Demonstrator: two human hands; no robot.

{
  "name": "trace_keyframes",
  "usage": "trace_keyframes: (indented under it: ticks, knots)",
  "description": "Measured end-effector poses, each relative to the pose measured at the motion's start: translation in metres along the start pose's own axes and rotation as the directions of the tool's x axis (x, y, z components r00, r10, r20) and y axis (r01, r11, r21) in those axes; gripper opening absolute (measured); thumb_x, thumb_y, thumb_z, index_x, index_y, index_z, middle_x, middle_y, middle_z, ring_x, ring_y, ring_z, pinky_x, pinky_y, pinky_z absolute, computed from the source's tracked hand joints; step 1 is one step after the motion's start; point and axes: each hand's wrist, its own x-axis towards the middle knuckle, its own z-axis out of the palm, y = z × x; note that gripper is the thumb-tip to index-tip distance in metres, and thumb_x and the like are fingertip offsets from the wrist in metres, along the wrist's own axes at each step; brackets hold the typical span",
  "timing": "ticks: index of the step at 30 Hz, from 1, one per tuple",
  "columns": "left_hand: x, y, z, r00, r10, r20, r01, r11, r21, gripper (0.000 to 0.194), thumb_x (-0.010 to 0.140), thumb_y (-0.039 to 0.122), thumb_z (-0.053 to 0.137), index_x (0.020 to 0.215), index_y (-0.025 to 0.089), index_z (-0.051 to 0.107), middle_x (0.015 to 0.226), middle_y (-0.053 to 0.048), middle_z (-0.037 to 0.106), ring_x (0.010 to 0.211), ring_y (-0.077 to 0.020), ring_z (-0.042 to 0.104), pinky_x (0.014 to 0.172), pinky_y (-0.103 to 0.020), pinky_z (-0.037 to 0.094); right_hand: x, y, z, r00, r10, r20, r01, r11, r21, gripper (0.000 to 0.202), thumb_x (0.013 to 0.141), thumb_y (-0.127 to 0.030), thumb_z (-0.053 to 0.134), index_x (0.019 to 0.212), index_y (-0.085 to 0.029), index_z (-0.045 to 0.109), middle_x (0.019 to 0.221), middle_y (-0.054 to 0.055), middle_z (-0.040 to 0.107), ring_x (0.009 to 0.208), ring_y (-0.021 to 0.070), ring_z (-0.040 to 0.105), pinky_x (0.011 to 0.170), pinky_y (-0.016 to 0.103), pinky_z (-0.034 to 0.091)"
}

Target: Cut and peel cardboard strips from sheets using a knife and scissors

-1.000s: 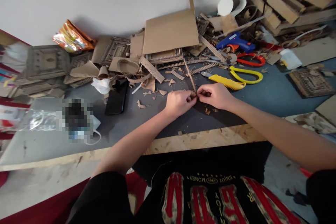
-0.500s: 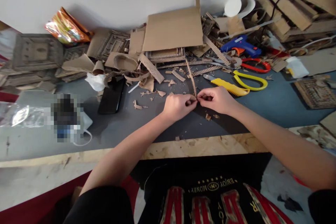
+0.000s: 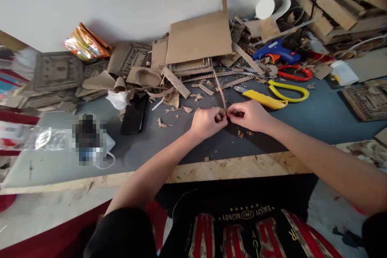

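A thin corrugated cardboard strip [image 3: 219, 88] runs from the pile at the back toward me. My left hand [image 3: 208, 123] pinches its near end between thumb and finger. Opposite it, my right hand [image 3: 249, 115] closes its fingertips on the same end, the two hands almost touching. The very tip of the strip is hidden by my fingers. Just beyond the right hand lies a yellow utility knife [image 3: 264, 98]. Torn cardboard scraps [image 3: 240, 134] are scattered around both hands.
Behind stand a cardboard sheet [image 3: 199, 37], a blue glue gun [image 3: 278, 51], yellow-handled scissors [image 3: 292, 98] and red-handled ones [image 3: 298, 73]. To the left are a black phone [image 3: 133, 115] and stacked cardboard frames [image 3: 57, 70]. A white bottle [image 3: 344, 73] and another frame [image 3: 367, 102] lie right.
The camera view has shifted slightly, so the left side of the table sits further right. Both hands keep their pinch on the strip's end with little visible movement.
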Motion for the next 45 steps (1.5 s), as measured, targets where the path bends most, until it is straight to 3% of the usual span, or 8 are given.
trace_keyframes:
  ticks: [8, 13, 19, 31, 34, 37, 41, 45]
  knots:
    - [0.001, 0.001, -0.002, 1.000, 0.023, -0.003, -0.023, 0.964, -0.263, 0.009, 0.074, 0.020, 0.059, 0.070, 0.014, 0.064, 0.051, 0.006, 0.052, 0.049, -0.0051, 0.042, 0.051, -0.017, 0.034, -0.003, -0.007, 0.004, 0.993, -0.041, -0.114, 0.057, 0.988, 0.142, 0.012, 0.072, -0.023, 0.060, 0.074, -0.014, 0.068, 0.058, -0.002, 0.060, 0.053, 0.0083, 0.051, 0.054, 0.021, 0.038]
    - [0.001, 0.004, -0.006, 0.996, -0.056, 0.074, 0.086, 0.852, -0.517, 0.012, 0.073, 0.024, 0.061, 0.071, 0.013, 0.062, 0.051, 0.005, 0.049, 0.048, -0.0042, 0.038, 0.048, -0.017, 0.033, -0.004, -0.011, 0.002, 0.993, -0.004, -0.120, 0.038, 0.959, 0.279, 0.010, 0.072, -0.022, 0.061, 0.073, -0.014, 0.067, 0.059, -0.002, 0.060, 0.055, 0.0082, 0.051, 0.053, 0.021, 0.039]
    - [0.005, 0.003, -0.008, 0.989, -0.090, 0.122, 0.148, 0.734, -0.663, 0.015, 0.070, 0.026, 0.066, 0.071, 0.011, 0.062, 0.054, 0.003, 0.053, 0.048, -0.0039, 0.041, 0.047, -0.016, 0.034, -0.002, -0.012, 0.000, 0.997, 0.037, -0.074, 0.000, 0.895, 0.447, 0.008, 0.072, -0.022, 0.062, 0.071, -0.015, 0.065, 0.059, -0.003, 0.057, 0.053, 0.0068, 0.046, 0.048, 0.020, 0.035]
    - [0.006, 0.002, -0.007, 0.991, -0.089, 0.099, 0.134, 0.662, -0.738, 0.020, 0.068, 0.030, 0.070, 0.068, 0.013, 0.060, 0.057, 0.003, 0.054, 0.048, -0.0036, 0.043, 0.046, -0.016, 0.036, -0.003, -0.010, -0.002, 0.989, 0.010, -0.149, 0.058, 0.894, 0.444, 0.010, 0.074, -0.025, 0.066, 0.074, -0.016, 0.064, 0.064, -0.001, 0.060, 0.056, 0.0086, 0.050, 0.050, 0.022, 0.038]
    - [0.008, 0.001, -0.007, 0.988, -0.113, 0.108, 0.156, 0.665, -0.730, 0.022, 0.068, 0.033, 0.070, 0.069, 0.013, 0.060, 0.057, 0.003, 0.054, 0.048, -0.0037, 0.044, 0.046, -0.016, 0.035, -0.002, -0.009, -0.001, 0.981, -0.032, -0.193, 0.102, 0.926, 0.364, 0.020, 0.076, -0.034, 0.072, 0.087, -0.017, 0.068, 0.083, 0.003, 0.068, 0.069, 0.0127, 0.058, 0.057, 0.024, 0.044]
    - [0.009, -0.002, -0.007, 0.985, -0.127, 0.114, 0.170, 0.663, -0.729, 0.025, 0.070, 0.036, 0.070, 0.070, 0.014, 0.058, 0.054, 0.005, 0.051, 0.046, -0.0037, 0.044, 0.044, -0.017, 0.035, 0.001, -0.005, 0.001, 0.968, -0.064, -0.243, 0.138, 0.943, 0.302, 0.018, 0.079, -0.036, 0.072, 0.085, -0.019, 0.072, 0.087, 0.005, 0.071, 0.079, 0.0164, 0.063, 0.068, 0.029, 0.049]
    - [0.008, -0.001, -0.005, 0.991, -0.107, 0.080, 0.132, 0.680, -0.721, 0.025, 0.071, 0.037, 0.070, 0.071, 0.015, 0.057, 0.056, 0.004, 0.053, 0.047, -0.0042, 0.045, 0.046, -0.017, 0.037, 0.001, -0.005, 0.002, 0.933, -0.100, -0.346, 0.201, 0.942, 0.268, 0.009, 0.079, -0.030, 0.073, 0.077, -0.021, 0.074, 0.094, 0.006, 0.074, 0.093, 0.0202, 0.067, 0.088, 0.038, 0.050]
    - [0.006, 0.001, -0.006, 0.997, -0.081, 0.002, 0.061, 0.729, -0.682, 0.023, 0.071, 0.034, 0.069, 0.069, 0.014, 0.057, 0.060, 0.002, 0.057, 0.052, -0.0054, 0.048, 0.050, -0.018, 0.039, -0.003, -0.011, 0.002, 0.921, -0.126, -0.369, 0.245, 0.924, 0.295, 0.004, 0.080, -0.023, 0.068, 0.078, -0.020, 0.070, 0.101, 0.007, 0.073, 0.095, 0.0203, 0.068, 0.089, 0.037, 0.051]
